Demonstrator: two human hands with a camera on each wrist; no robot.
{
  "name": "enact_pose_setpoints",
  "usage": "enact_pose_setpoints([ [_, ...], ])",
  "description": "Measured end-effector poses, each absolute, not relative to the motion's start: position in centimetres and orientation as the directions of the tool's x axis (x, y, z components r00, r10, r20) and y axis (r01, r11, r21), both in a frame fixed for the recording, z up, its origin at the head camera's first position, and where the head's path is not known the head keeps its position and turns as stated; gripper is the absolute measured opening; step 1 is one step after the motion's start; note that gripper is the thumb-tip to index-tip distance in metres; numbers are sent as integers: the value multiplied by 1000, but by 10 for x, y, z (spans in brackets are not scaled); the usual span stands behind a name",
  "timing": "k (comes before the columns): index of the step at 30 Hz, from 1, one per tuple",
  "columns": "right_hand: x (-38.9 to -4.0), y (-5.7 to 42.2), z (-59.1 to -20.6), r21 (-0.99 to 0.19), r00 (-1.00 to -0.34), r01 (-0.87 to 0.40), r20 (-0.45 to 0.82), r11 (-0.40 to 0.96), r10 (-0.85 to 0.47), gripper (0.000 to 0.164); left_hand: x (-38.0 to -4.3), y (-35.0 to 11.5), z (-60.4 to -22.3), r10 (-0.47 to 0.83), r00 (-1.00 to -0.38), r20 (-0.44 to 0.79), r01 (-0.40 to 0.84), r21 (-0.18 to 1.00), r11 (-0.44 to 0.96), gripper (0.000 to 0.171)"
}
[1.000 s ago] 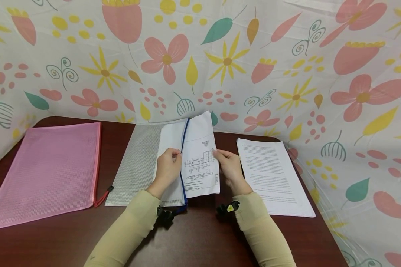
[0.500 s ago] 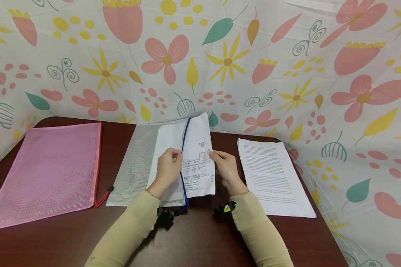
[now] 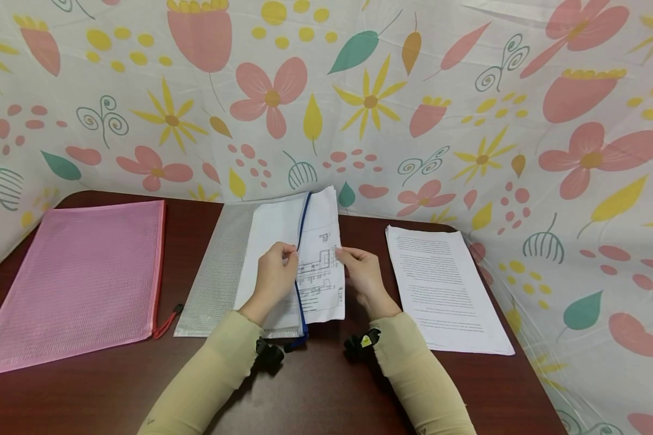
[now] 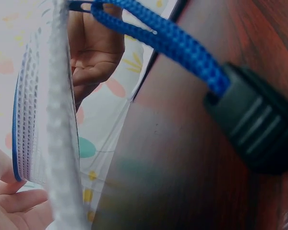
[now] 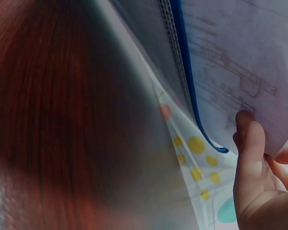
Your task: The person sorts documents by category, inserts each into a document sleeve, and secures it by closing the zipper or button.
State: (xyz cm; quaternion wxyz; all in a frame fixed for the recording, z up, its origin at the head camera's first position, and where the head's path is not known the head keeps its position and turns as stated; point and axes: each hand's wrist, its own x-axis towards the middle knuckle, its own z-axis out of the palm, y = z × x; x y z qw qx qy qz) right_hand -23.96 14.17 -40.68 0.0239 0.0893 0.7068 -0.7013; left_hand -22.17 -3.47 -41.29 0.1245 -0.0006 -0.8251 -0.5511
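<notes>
A clear mesh zipper pouch [image 3: 212, 272] with a blue zipper edge [image 3: 303, 223] lies in the middle of the table. Printed sheets [image 3: 323, 302] with line drawings sit partly inside it and stick out past its open right side. My left hand [image 3: 274, 272] pinches the blue edge near its middle, lifting it somewhat. With thumb and fingers, my right hand [image 3: 366, 275] pinches the sheets' right edge; the right wrist view shows the thumb [image 5: 249, 139] on the printed face. A blue cord with a dark pull [image 4: 254, 115] hangs large in the left wrist view.
A pink mesh pouch [image 3: 87, 278] with a red zipper pull [image 3: 165, 323] lies at the left. To the right is a stack of printed paper [image 3: 446, 290]. Behind the dark wooden table [image 3: 326, 386] hangs a flowered cloth [image 3: 315, 90].
My right hand has moved left, sliding the sheets deeper into the clear pouch, so less of them sticks out. My left hand stays nearly in place on the blue edge.
</notes>
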Motion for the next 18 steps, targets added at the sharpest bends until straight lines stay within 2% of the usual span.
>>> enact_pose_setpoints([
  [18, -238, 137, -409, -984, -981, 179, -177, 16, 82, 28, -218, -30, -412, -118, -961, 251, 193, 910, 368, 17],
])
